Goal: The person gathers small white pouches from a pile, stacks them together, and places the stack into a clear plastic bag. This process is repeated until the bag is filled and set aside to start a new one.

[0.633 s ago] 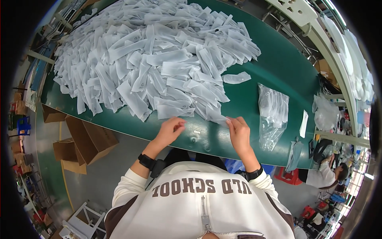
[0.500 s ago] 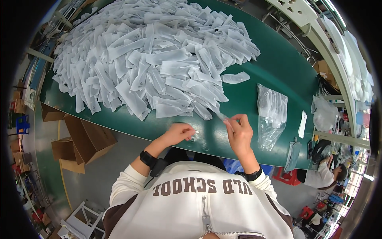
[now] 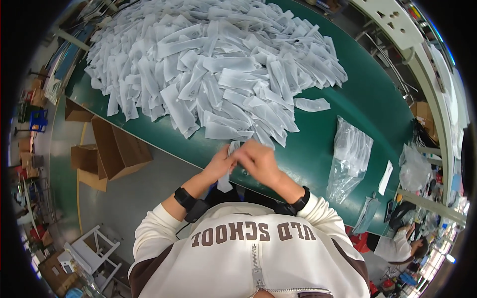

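One pale pouch between left hand and right hand

The narrow, translucent pouch is at the near edge of a green table, in front of the person's body. The left hand is closed on it: the upper end shows above the fingers, and the lower end hangs beneath the hand, past the edge. The right hand comes in from the other side, knuckles up and fingers bent, right beside the left fingertips. It is blurred, and whether its fingers pinch the pouch I cannot tell. Each wrist wears a black band.

Just beyond the hands, a broad heap of similar pouches covers much of the table, piled at many angles. Near its right side, one loose pouch lies flat on the green surface. Farther right is a clear bag with a row of slim whitish pieces in its upper part, then a white strip and, near the edge, a grayish flat piece.

Left of the table, an open cardboard box stands on the floor. At the lower right, a co-worker in a light top sits near a red stool.
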`<action>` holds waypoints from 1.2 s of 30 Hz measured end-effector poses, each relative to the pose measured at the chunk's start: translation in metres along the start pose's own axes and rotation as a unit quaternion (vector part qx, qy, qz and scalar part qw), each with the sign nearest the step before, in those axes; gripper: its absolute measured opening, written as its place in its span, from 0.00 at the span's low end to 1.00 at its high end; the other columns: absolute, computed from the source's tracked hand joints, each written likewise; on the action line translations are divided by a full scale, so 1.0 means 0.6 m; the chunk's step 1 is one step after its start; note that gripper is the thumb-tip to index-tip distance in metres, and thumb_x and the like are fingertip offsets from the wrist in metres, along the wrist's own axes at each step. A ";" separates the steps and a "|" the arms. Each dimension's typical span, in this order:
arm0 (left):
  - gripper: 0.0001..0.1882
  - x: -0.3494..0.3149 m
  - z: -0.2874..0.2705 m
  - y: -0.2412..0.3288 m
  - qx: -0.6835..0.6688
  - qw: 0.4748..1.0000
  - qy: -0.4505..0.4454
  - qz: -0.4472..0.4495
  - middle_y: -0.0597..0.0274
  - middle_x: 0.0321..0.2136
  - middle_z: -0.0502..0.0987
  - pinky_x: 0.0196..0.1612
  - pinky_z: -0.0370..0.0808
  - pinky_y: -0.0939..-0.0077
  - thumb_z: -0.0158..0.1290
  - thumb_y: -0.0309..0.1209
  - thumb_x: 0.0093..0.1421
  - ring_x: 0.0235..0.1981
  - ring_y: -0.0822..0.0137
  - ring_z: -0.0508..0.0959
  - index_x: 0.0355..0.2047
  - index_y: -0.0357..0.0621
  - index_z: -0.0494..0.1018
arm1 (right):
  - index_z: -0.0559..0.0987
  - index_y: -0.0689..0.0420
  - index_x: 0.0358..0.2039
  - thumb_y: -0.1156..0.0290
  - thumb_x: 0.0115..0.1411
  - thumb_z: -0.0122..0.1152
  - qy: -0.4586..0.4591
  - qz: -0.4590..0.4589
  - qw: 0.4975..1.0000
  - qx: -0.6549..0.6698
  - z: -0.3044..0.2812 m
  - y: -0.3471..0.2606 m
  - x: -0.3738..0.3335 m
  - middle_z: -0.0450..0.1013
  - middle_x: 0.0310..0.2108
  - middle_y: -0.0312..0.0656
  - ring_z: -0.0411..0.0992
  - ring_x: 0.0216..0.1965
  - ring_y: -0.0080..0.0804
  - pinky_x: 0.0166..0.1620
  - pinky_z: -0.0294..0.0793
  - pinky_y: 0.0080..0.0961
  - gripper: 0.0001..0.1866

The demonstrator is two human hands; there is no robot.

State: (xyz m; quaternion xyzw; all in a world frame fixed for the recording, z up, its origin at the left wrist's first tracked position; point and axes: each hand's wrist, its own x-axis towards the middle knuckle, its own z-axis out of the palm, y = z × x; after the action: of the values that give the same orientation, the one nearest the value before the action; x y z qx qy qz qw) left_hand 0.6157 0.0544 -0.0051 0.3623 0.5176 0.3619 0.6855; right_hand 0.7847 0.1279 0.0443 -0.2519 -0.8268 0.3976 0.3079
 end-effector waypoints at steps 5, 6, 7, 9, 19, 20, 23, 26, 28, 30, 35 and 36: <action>0.25 -0.033 -0.006 -0.029 0.342 0.928 0.114 0.090 0.44 0.44 0.73 0.49 0.73 0.63 0.52 0.39 0.66 0.46 0.46 0.75 0.55 0.31 0.67 | 0.75 0.60 0.33 0.68 0.51 0.71 -0.009 0.081 0.962 -0.259 0.044 0.110 0.015 0.72 0.32 0.49 0.75 0.33 0.51 0.35 0.76 0.41 0.15; 0.23 -0.034 -0.008 -0.040 0.393 0.901 0.118 0.141 0.44 0.44 0.72 0.50 0.72 0.63 0.52 0.36 0.65 0.47 0.46 0.74 0.55 0.32 0.68 | 0.75 0.60 0.33 0.68 0.51 0.71 -0.011 0.077 0.963 -0.257 0.051 0.116 0.013 0.72 0.32 0.49 0.75 0.33 0.51 0.35 0.76 0.41 0.15; 0.23 -0.032 -0.012 -0.052 0.393 0.901 0.124 0.138 0.44 0.44 0.72 0.50 0.72 0.63 0.52 0.36 0.65 0.47 0.46 0.74 0.55 0.32 0.68 | 0.75 0.61 0.34 0.68 0.50 0.71 -0.029 0.093 0.958 -0.268 0.056 0.115 0.013 0.71 0.34 0.50 0.75 0.34 0.52 0.35 0.77 0.41 0.16; 0.19 -0.026 -0.018 -0.069 0.468 0.849 0.077 0.231 0.45 0.46 0.71 0.50 0.72 0.62 0.54 0.32 0.61 0.47 0.48 0.73 0.50 0.34 0.70 | 0.75 0.61 0.36 0.67 0.49 0.73 -0.061 0.127 0.946 -0.293 0.061 0.113 0.010 0.70 0.37 0.51 0.75 0.36 0.53 0.36 0.77 0.42 0.19; 0.15 0.000 -0.029 -0.038 0.557 0.711 0.094 0.419 0.52 0.46 0.71 0.54 0.70 0.58 0.61 0.27 0.47 0.48 0.52 0.72 0.36 0.39 0.73 | 0.72 0.60 0.35 0.71 0.47 0.72 -0.147 0.110 0.963 -0.197 0.044 0.109 -0.017 0.69 0.39 0.50 0.75 0.38 0.53 0.38 0.77 0.42 0.18; 0.15 0.003 -0.035 -0.041 0.565 0.707 0.086 0.416 0.53 0.46 0.71 0.55 0.69 0.57 0.61 0.27 0.47 0.48 0.52 0.72 0.37 0.39 0.73 | 0.72 0.60 0.35 0.72 0.46 0.72 -0.169 0.095 0.964 -0.182 0.042 0.108 -0.020 0.69 0.39 0.50 0.74 0.38 0.53 0.38 0.77 0.42 0.18; 0.16 0.006 -0.053 -0.049 0.582 0.700 0.072 0.407 0.54 0.46 0.71 0.57 0.68 0.55 0.62 0.27 0.47 0.50 0.52 0.71 0.37 0.40 0.73 | 0.72 0.60 0.34 0.73 0.47 0.71 -0.165 0.063 0.973 -0.150 0.030 0.095 0.006 0.69 0.38 0.50 0.74 0.38 0.53 0.38 0.77 0.42 0.17; 0.19 0.000 -0.063 -0.053 0.563 0.755 0.006 0.336 0.54 0.49 0.71 0.62 0.63 0.54 0.63 0.29 0.46 0.54 0.51 0.69 0.39 0.40 0.72 | 0.73 0.60 0.34 0.73 0.47 0.69 -0.109 0.038 0.986 -0.118 0.026 0.098 0.041 0.69 0.38 0.50 0.74 0.38 0.52 0.38 0.76 0.41 0.16; 0.21 0.010 -0.057 -0.051 0.560 0.764 0.004 0.321 0.54 0.50 0.70 0.64 0.60 0.51 0.63 0.30 0.46 0.55 0.50 0.68 0.40 0.40 0.72 | 0.74 0.61 0.34 0.71 0.48 0.67 -0.074 0.000 0.959 -0.272 0.054 0.135 0.052 0.69 0.38 0.50 0.74 0.38 0.49 0.38 0.76 0.41 0.14; 0.23 0.014 -0.054 -0.048 0.551 0.785 0.020 0.282 0.53 0.52 0.69 0.67 0.55 0.45 0.65 0.33 0.45 0.58 0.49 0.66 0.42 0.40 0.72 | 0.74 0.62 0.34 0.71 0.48 0.65 -0.057 -0.021 0.936 -0.346 0.065 0.145 0.054 0.69 0.37 0.49 0.74 0.38 0.48 0.38 0.76 0.40 0.14; 0.26 -0.002 -0.043 -0.023 0.645 0.691 0.089 0.315 0.50 0.56 0.67 0.69 0.47 0.36 0.65 0.38 0.47 0.61 0.49 0.63 0.44 0.39 0.72 | 0.76 0.62 0.31 0.69 0.49 0.63 -0.168 -0.011 0.953 -0.254 0.057 0.128 0.012 0.69 0.36 0.49 0.74 0.37 0.47 0.38 0.76 0.40 0.11; 0.26 -0.003 -0.043 -0.029 0.650 0.692 0.079 0.303 0.49 0.57 0.66 0.69 0.46 0.35 0.64 0.39 0.48 0.61 0.49 0.63 0.44 0.39 0.72 | 0.76 0.62 0.30 0.69 0.49 0.63 -0.193 -0.010 0.955 -0.223 0.051 0.122 0.006 0.69 0.35 0.49 0.74 0.37 0.47 0.38 0.76 0.40 0.11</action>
State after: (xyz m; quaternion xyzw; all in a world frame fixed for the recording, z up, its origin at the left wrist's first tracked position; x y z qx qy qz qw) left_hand 0.5923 0.0476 -0.0244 0.8248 0.5378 0.1506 0.0885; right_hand 0.7733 0.1557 -0.0291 -0.2240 -0.9406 0.2415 0.0821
